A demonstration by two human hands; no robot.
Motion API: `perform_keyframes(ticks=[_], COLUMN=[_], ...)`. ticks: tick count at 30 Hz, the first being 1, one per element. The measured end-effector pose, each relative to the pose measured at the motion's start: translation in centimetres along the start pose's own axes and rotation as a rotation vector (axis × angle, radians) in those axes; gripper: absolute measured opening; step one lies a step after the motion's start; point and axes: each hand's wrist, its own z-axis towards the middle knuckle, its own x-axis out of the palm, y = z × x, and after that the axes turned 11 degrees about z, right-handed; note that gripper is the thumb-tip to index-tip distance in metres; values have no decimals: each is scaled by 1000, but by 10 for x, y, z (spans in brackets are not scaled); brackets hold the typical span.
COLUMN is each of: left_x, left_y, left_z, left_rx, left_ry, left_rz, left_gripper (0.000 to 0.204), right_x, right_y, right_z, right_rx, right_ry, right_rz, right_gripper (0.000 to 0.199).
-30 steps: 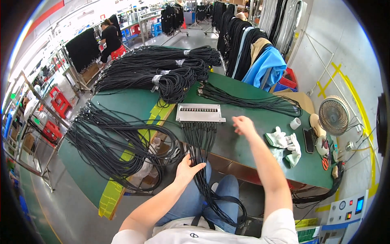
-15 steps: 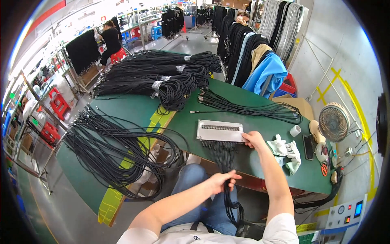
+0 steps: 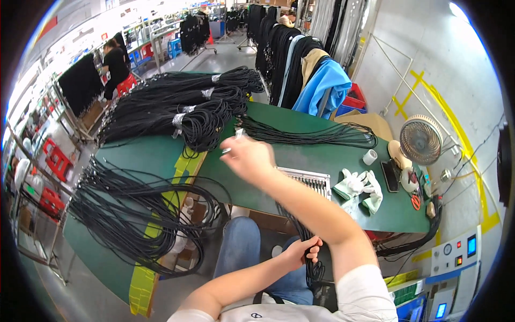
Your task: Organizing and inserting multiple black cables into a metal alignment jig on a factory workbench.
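My left hand (image 3: 303,253) is closed around a bundle of black cables (image 3: 313,276) near my lap. The bundle runs up to a pale metal fixture (image 3: 321,181), whose comb-like row of slots shows beside my right forearm; the forearm hides much of it. Out over the table, my right hand (image 3: 248,155) is blurred, with its fingers curled together. Small pale, shiny bits show at its fingertips, too indistinct to name. Just beyond it lies a loose bundle of black cables (image 3: 306,131) with metal ends.
Tied black cable bundles (image 3: 171,102) are heaped at the back left. Loose cables (image 3: 139,214) hang over the left table's yellow-taped edge (image 3: 140,284). White gloves (image 3: 359,188), a tape roll (image 3: 370,156), a phone (image 3: 390,176), orange-handled scissors (image 3: 416,202) and a fan (image 3: 422,139) are at right.
My right hand has left the slotted white plate's right edge and swung left and away from me. The plate no longer shows over the fixture's comb. My left hand stays on the bundle.
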Motion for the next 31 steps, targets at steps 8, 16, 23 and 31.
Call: perform_keyframes(ticks=[8,16,23,31], left_x=[-16,-14,-30,50], left_y=[10,-14,-12,-42], left_z=[-3,-31,-51,-142], left_rx=[-32,-4,-53,185], left_ry=[-426,-58,187,266], left_rz=[-45,-82,20,85], left_gripper=[22,34,34,39], right_x=[152,-30,-29,-51], right_y=[-53,-222,-239,-187], right_z=[-8,-171,-192,-189], right_rx=[39,266,360,350], right_ry=[254,-156,-188,-509], right_rz=[90,-164,-11,400], right_gripper=[27,20,15,51])
